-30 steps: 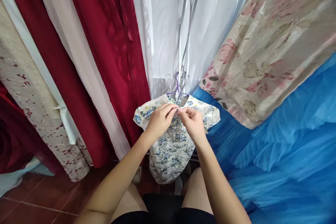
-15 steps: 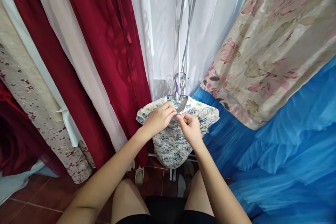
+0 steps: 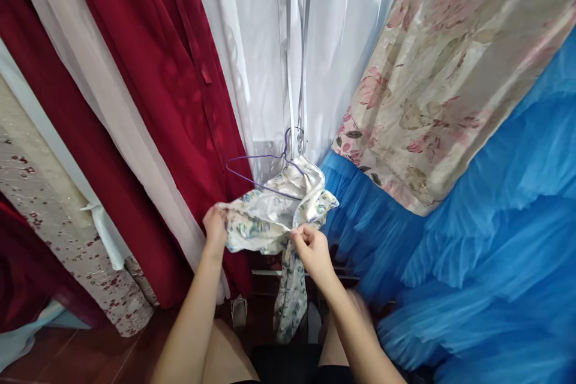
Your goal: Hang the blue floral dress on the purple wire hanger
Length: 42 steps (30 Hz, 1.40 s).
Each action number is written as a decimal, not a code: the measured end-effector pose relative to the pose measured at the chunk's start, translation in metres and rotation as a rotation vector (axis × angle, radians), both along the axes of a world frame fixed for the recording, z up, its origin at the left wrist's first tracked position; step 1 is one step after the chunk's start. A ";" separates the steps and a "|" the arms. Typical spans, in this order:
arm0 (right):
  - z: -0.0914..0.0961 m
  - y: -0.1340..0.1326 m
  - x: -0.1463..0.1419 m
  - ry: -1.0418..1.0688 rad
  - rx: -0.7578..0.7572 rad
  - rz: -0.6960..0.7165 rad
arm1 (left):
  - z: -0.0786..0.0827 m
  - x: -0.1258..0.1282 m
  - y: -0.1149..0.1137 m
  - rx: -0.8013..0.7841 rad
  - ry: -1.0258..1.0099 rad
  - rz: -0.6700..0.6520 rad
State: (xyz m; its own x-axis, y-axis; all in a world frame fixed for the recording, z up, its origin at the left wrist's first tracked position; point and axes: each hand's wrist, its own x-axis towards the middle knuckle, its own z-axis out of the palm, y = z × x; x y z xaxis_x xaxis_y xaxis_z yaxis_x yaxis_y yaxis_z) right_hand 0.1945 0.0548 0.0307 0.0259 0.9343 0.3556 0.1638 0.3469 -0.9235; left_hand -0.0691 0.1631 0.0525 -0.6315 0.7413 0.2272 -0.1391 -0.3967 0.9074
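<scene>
A white blouse (image 3: 256, 222) with a blue and yellow floral print hangs partly off a purple wire hanger (image 3: 257, 157). The hanger's left arm is bare; its right arm runs into the blouse. My left hand (image 3: 216, 225) is closed on the blouse's left edge and stretches it outward. With fingers pinched, my right hand (image 3: 311, 245) grips the cloth near the middle of the opened front. The blouse's pale inner side shows, and a loose panel hangs down below my right hand. The hanger's hook is by white and grey straps (image 3: 294, 60).
Dark red gowns (image 3: 157, 102) and a pale pink one (image 3: 103, 72) hang at left. White cloth (image 3: 256, 30) hangs behind. At right are a beige floral dress (image 3: 432, 90) and blue ruffled tulle (image 3: 472, 288). Shoes (image 3: 239, 311) stand on the red tiled floor.
My left hand has moved left and down, pulling the blouse's left side off the hanger. The front is now opened out. My right hand has moved slightly down, still pinching.
</scene>
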 end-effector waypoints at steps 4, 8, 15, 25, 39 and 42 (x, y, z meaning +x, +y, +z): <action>-0.037 -0.005 0.020 0.179 -0.117 -0.116 | -0.057 0.038 -0.035 -0.058 -0.016 -0.177; -0.072 -0.020 0.052 0.141 -0.210 -0.179 | -0.047 0.087 -0.076 -0.016 0.099 -0.381; -0.034 -0.068 0.049 0.045 -0.102 0.185 | 0.022 0.163 -0.135 0.081 0.848 -0.697; 0.007 -0.058 0.117 0.248 -0.378 0.352 | -0.039 0.154 -0.159 -0.202 0.838 -1.298; 0.091 0.131 0.160 0.068 -0.228 0.274 | 0.014 0.093 -0.127 -0.074 1.088 -0.537; 0.097 0.131 0.139 0.001 -0.335 0.456 | 0.009 0.062 -0.109 -0.008 1.163 -0.383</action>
